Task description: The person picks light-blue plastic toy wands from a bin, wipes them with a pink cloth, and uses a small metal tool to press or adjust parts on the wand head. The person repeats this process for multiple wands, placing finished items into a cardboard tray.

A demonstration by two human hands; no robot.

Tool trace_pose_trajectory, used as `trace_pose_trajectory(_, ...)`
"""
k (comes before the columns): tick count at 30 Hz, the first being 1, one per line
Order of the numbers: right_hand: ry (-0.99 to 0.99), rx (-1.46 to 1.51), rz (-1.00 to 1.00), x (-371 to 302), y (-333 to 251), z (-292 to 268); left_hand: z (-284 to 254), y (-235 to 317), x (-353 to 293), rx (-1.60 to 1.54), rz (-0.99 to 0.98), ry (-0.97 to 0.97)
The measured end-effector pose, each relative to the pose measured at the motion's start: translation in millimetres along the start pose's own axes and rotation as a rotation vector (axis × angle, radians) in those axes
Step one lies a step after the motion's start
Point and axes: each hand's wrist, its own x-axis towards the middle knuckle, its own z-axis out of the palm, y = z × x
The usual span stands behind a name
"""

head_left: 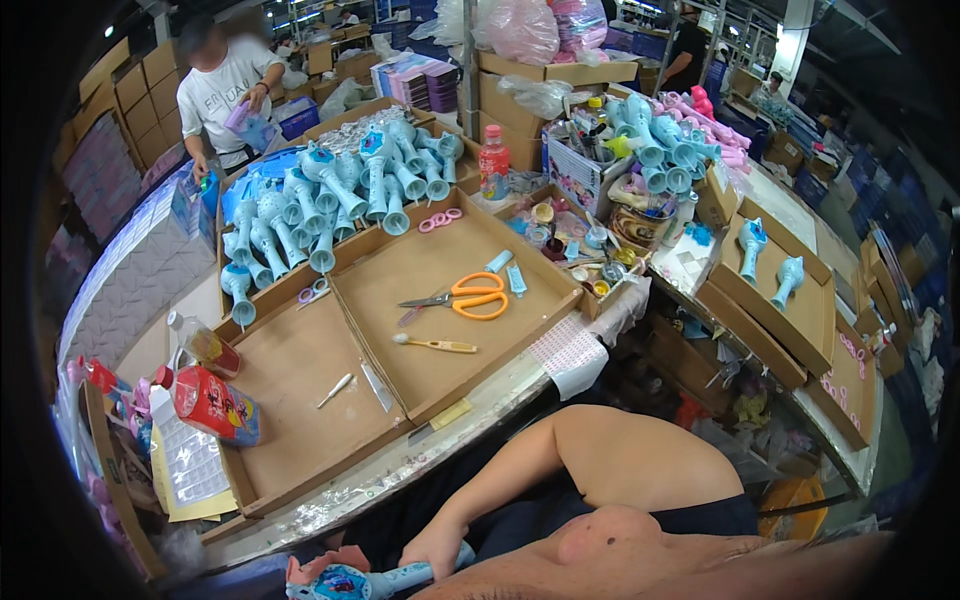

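Observation:
At the bottom edge my right hand [435, 548] is closed around the handle of a light blue toy wand [395, 579]. Its round head bears a dark blue and red decoration and points left. A salmon-pink piece [325, 566], perhaps cloth, lies against that head; its kind is unclear. My left hand does not show. Just beyond, a shallow cardboard tray [520, 335] holds orange-handled scissors [470, 297], a toothbrush [435, 344], pink rings [440, 220] and small light blue pieces [515, 280]. A white pen-like tool [335, 390] and a flat blade [377, 388] lie in the left-hand tray [285, 425].
Many light blue wands [325, 190] are heaped behind the trays. A red-labelled jug [215, 405] and a bottle [205, 343] stand at left, a red-capped bottle [494, 162] at the back. Right, another tray [815, 300] holds two wands. A person [225, 95] stands at far left.

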Motion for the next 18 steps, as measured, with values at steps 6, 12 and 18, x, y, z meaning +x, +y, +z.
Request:
trace_pose_trajectory(6, 0.182, -0.550, 0.032, 30, 22, -13, -10, 2, -9, -0.033, 0.040, 0.056)
trace_pose_trajectory(12, -0.439, 0.391, 0.149, 26, 16, -2, -31, 1, -19, -0.154, 0.112, 0.116)
trace_pose_trajectory(18, 0.296, -0.732, 0.103, 52, 17, -1, -24, 0, -32, -0.425, 0.231, 0.199)
